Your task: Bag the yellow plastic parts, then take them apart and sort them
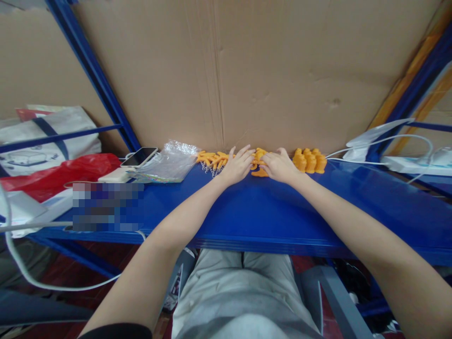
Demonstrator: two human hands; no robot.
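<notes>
Both of my arms reach forward over a blue shelf (pixel 268 212). My left hand (pixel 238 165) and my right hand (pixel 280 165) meet at the shelf's far edge. Between them they hold a small orange plastic piece (pixel 259 155), with another orange bit (pixel 260 173) lying on the shelf just below it. To the left lies a loose pile of orange parts with small metal chains (pixel 212 160). A tight row of orange figures (pixel 310 161) stands to the right of my right hand.
A cardboard sheet (pixel 247 70) walls off the back. A clear plastic bag (pixel 168 165), a phone (pixel 139 157), a red bag (pixel 63 172) and a white bag (pixel 45 136) lie at the left. White cables and a power strip (pixel 406 163) sit at the right.
</notes>
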